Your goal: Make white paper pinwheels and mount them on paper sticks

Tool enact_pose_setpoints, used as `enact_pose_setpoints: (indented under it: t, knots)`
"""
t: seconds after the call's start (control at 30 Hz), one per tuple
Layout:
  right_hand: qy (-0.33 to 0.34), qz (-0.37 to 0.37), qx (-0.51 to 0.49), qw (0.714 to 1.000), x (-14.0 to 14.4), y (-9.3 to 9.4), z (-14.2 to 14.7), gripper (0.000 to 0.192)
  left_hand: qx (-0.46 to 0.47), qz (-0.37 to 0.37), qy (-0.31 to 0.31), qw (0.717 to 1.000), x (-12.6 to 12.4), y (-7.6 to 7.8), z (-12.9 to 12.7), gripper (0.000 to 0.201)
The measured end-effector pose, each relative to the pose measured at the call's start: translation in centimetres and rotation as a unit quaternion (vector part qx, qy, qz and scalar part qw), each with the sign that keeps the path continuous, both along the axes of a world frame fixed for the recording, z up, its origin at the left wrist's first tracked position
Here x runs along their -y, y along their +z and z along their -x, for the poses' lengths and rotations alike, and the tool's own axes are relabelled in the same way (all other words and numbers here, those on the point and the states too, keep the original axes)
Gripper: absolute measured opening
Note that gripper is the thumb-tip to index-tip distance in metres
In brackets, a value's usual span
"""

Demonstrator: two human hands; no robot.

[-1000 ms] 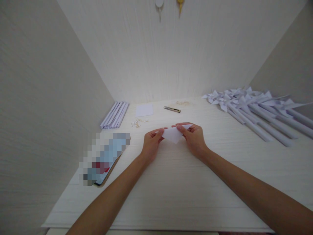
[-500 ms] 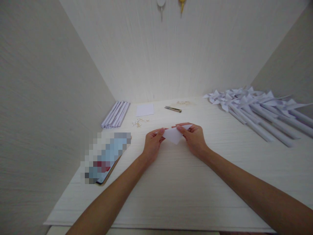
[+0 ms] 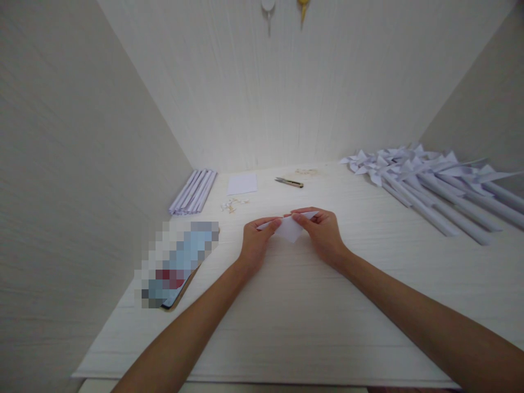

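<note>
A small white sheet of paper [image 3: 290, 231], folded into a triangle, is held just above the white desk [image 3: 286, 305] near its middle. My left hand [image 3: 256, 242] pinches its left corner between thumb and forefinger. My right hand [image 3: 323, 233] pinches the top edge on the right, thumb close to the left thumb. The paper's point hangs down between the two hands.
Rolled paper sticks [image 3: 193, 191] lie at the back left, next to a white paper square [image 3: 242, 184] and small pins [image 3: 233, 204]. A utility knife [image 3: 289, 182] lies at the back. Several paper pinwheels [image 3: 426, 180] cover the right side. A phone [image 3: 176, 265] rests left.
My two thumbs have come closer together along the paper's top edge, and the visible part of the triangle between them has shrunk.
</note>
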State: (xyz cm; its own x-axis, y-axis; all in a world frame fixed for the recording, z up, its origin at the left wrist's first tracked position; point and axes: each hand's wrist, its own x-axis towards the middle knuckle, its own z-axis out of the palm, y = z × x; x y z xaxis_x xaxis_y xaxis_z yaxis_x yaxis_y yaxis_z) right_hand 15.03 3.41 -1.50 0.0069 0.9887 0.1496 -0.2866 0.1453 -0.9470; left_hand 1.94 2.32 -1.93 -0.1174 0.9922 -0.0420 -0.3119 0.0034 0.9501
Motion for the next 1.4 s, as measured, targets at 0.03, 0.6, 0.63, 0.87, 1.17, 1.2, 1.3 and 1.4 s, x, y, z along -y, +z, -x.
enact_pose_setpoints:
  t: [0.03,0.6,0.63,0.87,1.17,1.2,1.3,1.4]
  knots:
    - [0.002,0.0,-0.004,1.0,-0.02,-0.01,0.01,0.012,0.0,-0.002,-0.001,1.0,0.0,0.02,0.0,0.018]
    - [0.019,0.078,-0.107,0.991,0.02,-0.01,0.35,0.017,-0.009,0.005,-0.018,1.0,0.09,0.42,-0.03,0.018]
    - [0.021,0.081,-0.111,0.99,0.06,0.05,0.37,0.017,-0.011,0.003,-0.021,1.0,0.05,0.41,0.0,0.019]
    - [0.018,0.091,-0.117,0.989,0.15,0.16,0.31,0.019,0.019,0.005,-0.034,0.999,-0.19,0.38,0.26,0.019]
    - [0.012,0.095,-0.141,0.985,-0.24,0.21,0.2,0.022,0.122,0.014,-0.062,0.99,-0.32,0.87,0.55,0.022]
    - [0.017,0.094,-0.143,0.985,-0.27,0.21,0.2,0.023,0.127,0.016,-0.059,0.99,-0.36,0.82,0.57,0.022]
    - [0.04,0.091,-0.153,0.983,-0.29,0.12,0.16,0.026,0.14,0.019,-0.045,0.989,-0.5,0.64,0.59,0.023]
    - [0.06,0.094,-0.155,0.982,-0.28,0.01,0.04,0.03,0.144,0.019,-0.039,0.989,-0.57,0.59,0.64,0.024]
